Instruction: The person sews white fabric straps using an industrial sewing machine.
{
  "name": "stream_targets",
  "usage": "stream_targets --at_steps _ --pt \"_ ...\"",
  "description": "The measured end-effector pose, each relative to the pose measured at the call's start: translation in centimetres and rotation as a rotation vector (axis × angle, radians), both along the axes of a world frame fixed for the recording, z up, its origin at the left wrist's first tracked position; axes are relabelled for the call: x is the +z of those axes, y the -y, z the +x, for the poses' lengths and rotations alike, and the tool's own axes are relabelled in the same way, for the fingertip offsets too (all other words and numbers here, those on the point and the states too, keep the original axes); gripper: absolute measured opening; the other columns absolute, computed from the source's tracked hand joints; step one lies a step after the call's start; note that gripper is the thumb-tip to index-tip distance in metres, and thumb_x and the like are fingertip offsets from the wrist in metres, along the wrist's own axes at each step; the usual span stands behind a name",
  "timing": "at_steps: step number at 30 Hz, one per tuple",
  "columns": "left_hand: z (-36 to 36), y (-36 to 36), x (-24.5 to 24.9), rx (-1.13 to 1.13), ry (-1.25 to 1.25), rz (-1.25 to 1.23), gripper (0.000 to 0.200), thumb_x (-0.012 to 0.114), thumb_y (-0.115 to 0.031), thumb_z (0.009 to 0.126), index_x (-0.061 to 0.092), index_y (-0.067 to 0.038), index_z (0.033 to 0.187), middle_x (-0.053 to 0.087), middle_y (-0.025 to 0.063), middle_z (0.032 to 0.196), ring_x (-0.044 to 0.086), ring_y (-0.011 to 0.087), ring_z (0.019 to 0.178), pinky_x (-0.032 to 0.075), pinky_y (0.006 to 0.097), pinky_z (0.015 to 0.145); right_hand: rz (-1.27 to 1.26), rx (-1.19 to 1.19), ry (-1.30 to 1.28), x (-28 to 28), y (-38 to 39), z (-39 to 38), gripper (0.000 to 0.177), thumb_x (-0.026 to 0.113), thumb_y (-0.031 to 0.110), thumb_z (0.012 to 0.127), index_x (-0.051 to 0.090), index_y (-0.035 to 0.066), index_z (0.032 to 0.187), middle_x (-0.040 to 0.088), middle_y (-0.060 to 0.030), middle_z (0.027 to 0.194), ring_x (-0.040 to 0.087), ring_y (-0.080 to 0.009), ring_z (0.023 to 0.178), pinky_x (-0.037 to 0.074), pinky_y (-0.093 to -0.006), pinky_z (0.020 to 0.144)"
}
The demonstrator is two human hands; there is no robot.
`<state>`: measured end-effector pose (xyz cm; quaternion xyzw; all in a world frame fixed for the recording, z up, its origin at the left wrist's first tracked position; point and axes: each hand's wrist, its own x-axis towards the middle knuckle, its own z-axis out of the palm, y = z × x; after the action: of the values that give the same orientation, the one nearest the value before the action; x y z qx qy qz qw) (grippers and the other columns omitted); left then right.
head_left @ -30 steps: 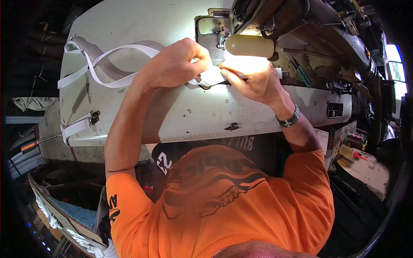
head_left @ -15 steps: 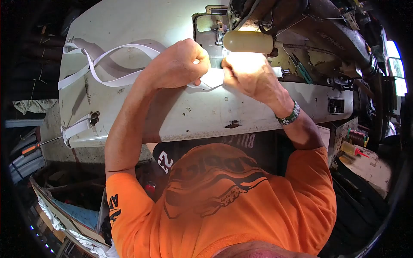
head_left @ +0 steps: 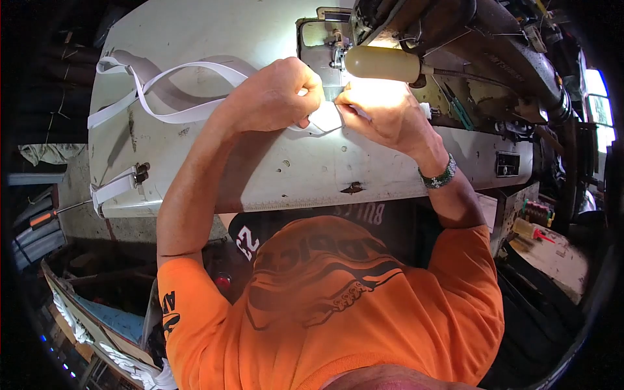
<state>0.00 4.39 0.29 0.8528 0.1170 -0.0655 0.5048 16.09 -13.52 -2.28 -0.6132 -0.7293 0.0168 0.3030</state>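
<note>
A white elastic band (head_left: 327,118) is stretched between my two hands on the pale sewing table. My left hand (head_left: 278,94) is curled into a fist around it, with white material showing in the curl of the fingers. My right hand (head_left: 385,117), with a beaded bracelet (head_left: 441,175) at the wrist, pinches the band's other side under bright light; glare hides part of the fingertips. Left of my left hand, the rest of the band lies in loose loops. Just beyond my hands are the sewing machine's (head_left: 484,39) needle area and a cream lamp (head_left: 382,64).
The worn white table top (head_left: 312,172) has a ruler along its near edge. Green-handled snips (head_left: 461,112) lie right of my right hand. A band-threaded metal clip (head_left: 140,174) sits at the left corner, near an orange-handled screwdriver (head_left: 44,219). Thread spools (head_left: 538,211) stand at right.
The whole view has shifted slightly. My right hand's fingers have changed their angle a little on the band, while my left fist keeps its hold.
</note>
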Motion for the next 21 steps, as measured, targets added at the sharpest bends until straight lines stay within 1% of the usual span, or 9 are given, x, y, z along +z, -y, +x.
stream_targets --at_steps 2,4,5,7,11,12,15,18,21 --pt "0.0 0.2 0.1 0.003 -0.009 0.011 0.029 0.057 -0.018 0.090 0.060 0.000 0.067 0.060 0.0031 0.059 0.057 0.0090 0.057 0.045 0.0298 0.055 -0.041 -0.033 0.098 0.6 -0.2 -0.6 0.005 0.073 0.006 0.082 0.069 0.003 0.082 0.065 -0.0140 0.074 0.065 -0.0330 0.067 0.054 -0.0396 0.066" --pt "0.1 0.3 0.3 0.006 -0.007 0.011 0.029 0.058 -0.018 0.090 0.061 0.000 0.068 0.060 0.0033 0.058 0.056 0.0091 0.056 0.044 0.0300 0.055 -0.028 -0.045 0.097 0.2 -0.3 -0.8 0.006 0.072 0.007 0.082 0.067 0.003 0.081 0.064 -0.0142 0.074 0.063 -0.0330 0.065 0.053 -0.0404 0.064" --pt "0.1 0.3 0.2 0.011 -0.001 0.011 0.028 0.056 -0.016 0.088 0.058 0.000 0.066 0.059 0.0054 0.057 0.059 0.0107 0.056 0.044 0.0314 0.054 -0.021 -0.052 0.098 -0.1 -0.3 -0.7 0.006 0.072 0.007 0.081 0.067 0.003 0.081 0.063 -0.0142 0.073 0.063 -0.0330 0.065 0.053 -0.0408 0.063" --pt "0.1 0.3 0.0 0.028 0.014 0.010 0.026 0.054 -0.012 0.083 0.053 0.001 0.061 0.056 0.0096 0.053 0.065 0.0139 0.055 0.044 0.0343 0.052 0.015 -0.094 0.134 -0.4 -0.1 -0.3 0.011 0.071 0.013 0.084 0.067 0.004 0.081 0.066 -0.0142 0.074 0.065 -0.0307 0.064 0.054 -0.0410 0.063" --pt "-0.3 0.1 0.2 0.032 0.014 -0.017 0.023 0.054 -0.012 0.084 0.057 0.001 0.064 0.059 0.0083 0.055 0.062 0.0123 0.056 0.043 0.0336 0.054 0.095 -0.172 0.175 -1.4 1.0 1.8 0.016 0.071 0.018 0.086 0.069 0.003 0.085 0.069 -0.0133 0.076 0.066 -0.0296 0.064 0.052 -0.0412 0.069" --pt "-0.3 0.1 0.1 0.035 0.015 -0.028 0.023 0.055 -0.012 0.084 0.058 0.001 0.065 0.060 0.0080 0.056 0.061 0.0121 0.057 0.043 0.0333 0.054 -0.090 -0.249 0.038 -0.4 1.5 2.0 0.019 0.071 0.020 0.087 0.072 0.002 0.091 0.071 -0.0149 0.079 0.066 -0.0319 0.067 0.051 -0.0409 0.073" --pt "-0.4 0.1 -0.1 0.027 0.021 -0.026 0.022 0.056 -0.013 0.086 0.061 0.001 0.069 0.061 0.0064 0.058 0.061 0.0119 0.059 0.043 0.0329 0.056 0.033 -0.176 -0.010 -0.4 1.3 2.7 0.019 0.071 0.020 0.088 0.074 0.002 0.096 0.071 -0.0165 0.081 0.064 -0.0320 0.065 0.051 -0.0411 0.071" --pt "-0.3 0.0 0.3 -0.008 0.007 -0.030 0.022 0.059 -0.013 0.091 0.063 0.003 0.076 0.062 0.0039 0.066 0.060 0.0105 0.064 0.047 0.0311 0.061 0.098 -0.038 -0.057 0.7 1.2 1.4 0.018 0.074 0.010 0.086 0.072 0.004 0.103 0.069 -0.0140 0.084 0.068 -0.0307 0.077 0.055 -0.0412 0.069" --pt "-0.4 0.0 0.5 -0.024 0.005 -0.035 0.023 0.060 -0.013 0.094 0.065 0.004 0.080 0.062 0.0036 0.072 0.060 0.0107 0.067 0.049 0.0306 0.064 -0.036 -0.071 -0.103 -0.8 1.0 1.4 0.023 0.073 0.020 0.085 0.074 0.002 0.099 0.069 -0.0172 0.080 0.057 -0.0327 0.060 0.048 -0.0416 0.069"
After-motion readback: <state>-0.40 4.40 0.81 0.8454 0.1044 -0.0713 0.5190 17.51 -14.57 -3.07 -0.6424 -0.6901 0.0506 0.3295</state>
